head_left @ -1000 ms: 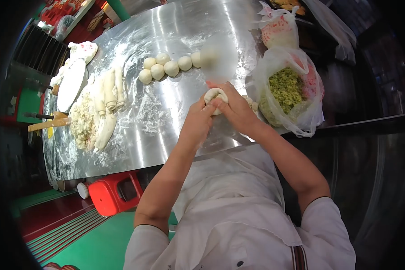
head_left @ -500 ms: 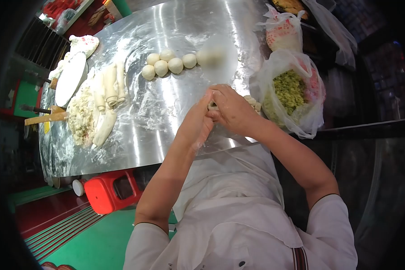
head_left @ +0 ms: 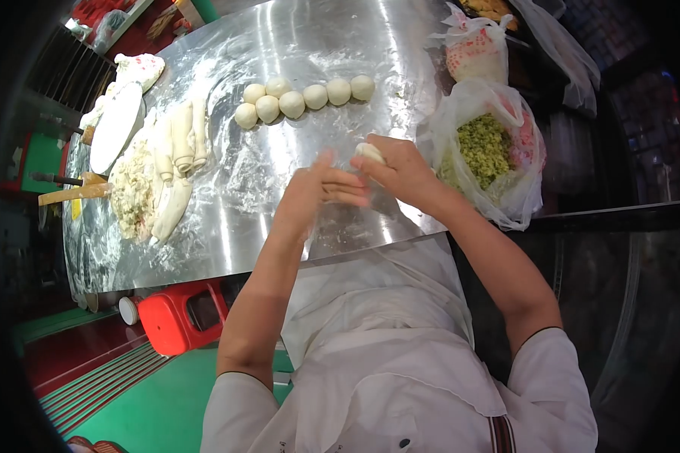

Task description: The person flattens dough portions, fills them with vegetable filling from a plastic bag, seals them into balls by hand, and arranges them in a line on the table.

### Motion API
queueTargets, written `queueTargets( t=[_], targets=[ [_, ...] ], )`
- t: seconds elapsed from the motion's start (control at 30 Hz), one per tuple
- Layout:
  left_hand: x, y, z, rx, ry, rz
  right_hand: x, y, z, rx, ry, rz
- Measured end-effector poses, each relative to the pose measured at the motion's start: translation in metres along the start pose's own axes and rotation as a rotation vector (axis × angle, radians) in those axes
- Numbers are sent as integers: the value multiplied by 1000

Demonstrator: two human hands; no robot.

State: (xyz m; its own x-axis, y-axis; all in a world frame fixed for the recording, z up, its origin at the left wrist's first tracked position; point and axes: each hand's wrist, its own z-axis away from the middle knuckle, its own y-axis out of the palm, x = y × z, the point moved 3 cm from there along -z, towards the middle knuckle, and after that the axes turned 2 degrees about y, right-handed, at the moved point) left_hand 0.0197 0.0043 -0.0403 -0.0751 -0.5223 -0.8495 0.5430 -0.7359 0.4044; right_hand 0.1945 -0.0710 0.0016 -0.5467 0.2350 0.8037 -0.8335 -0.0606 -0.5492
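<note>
My right hand (head_left: 402, 170) is closed around a pale dough ball (head_left: 369, 153), which shows between thumb and fingers. To its left, my left hand (head_left: 321, 190) is open and holds nothing; its fingers are stretched out, slightly blurred, and point at the right hand. Both hands are above the near side of the steel table (head_left: 204, 260). Beyond them, a line of several round dough balls (head_left: 315, 97) lies on the metal, with a few doubled up at its left end. Just right of the right hand stands an open plastic bag of green chopped filling (head_left: 485, 149).
On the left are dough rolls (head_left: 182, 140), a crumbly pale heap (head_left: 132, 196), a white oval board (head_left: 118, 130) and a wooden-handled tool (head_left: 75, 195). A tied bag (head_left: 477, 57) stands at the back right. A red stool (head_left: 166, 325) is below the table.
My hands were pressed together and have come apart, the left moving left and the dough staying in the right. The right end of the ball line, blurred before, now shows clearly.
</note>
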Motion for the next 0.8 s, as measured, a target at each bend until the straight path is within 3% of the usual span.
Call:
queueTargets(
  t=[0.03, 0.1, 0.13, 0.2, 0.23, 0.27, 0.33, 0.4, 0.47, 0.6, 0.67, 0.73, 0.8],
  targets=[
    [6, -4, -5, -2, 0, 2, 8, 0, 3, 3, 0, 1],
    [9, -19, -10, -379, 380, -82, 21, 16, 10, -40, 90, -214],
    [10, -7, -14, -385, 379, -83, 21, 37, 7, -34, 87, -216],
    [6, 25, -21, -584, 430, 390, 25, 71, -3, -482, -387, -297],
    [-1, 44, -12, -468, 301, 535, 26, 72, -9, -498, -339, -329],
    [2, 51, -8, -470, 299, 537, 27, 68, -11, -495, -337, -329],
    [3, 68, -5, -285, 459, 580, 19, 48, -16, -603, -158, -485],
    [7, 71, -3, -365, 449, 503, 13, 41, -14, -567, -145, -459],
    [19, 48, -7, -474, 473, 99, 14, 41, -11, -641, -316, -293],
    [15, 27, 2, -343, 320, 132, 8, 26, 7, -577, -282, -296],
    [8, 34, 8, -254, 117, 109, 5, 26, 12, -216, -104, -299],
    [5, 44, 9, -230, 62, 126, 3, 31, 14, -147, 12, -154],
    [6, 49, 7, -211, 12, 146, 8, 36, 19, -30, -43, -348]
  ],
)
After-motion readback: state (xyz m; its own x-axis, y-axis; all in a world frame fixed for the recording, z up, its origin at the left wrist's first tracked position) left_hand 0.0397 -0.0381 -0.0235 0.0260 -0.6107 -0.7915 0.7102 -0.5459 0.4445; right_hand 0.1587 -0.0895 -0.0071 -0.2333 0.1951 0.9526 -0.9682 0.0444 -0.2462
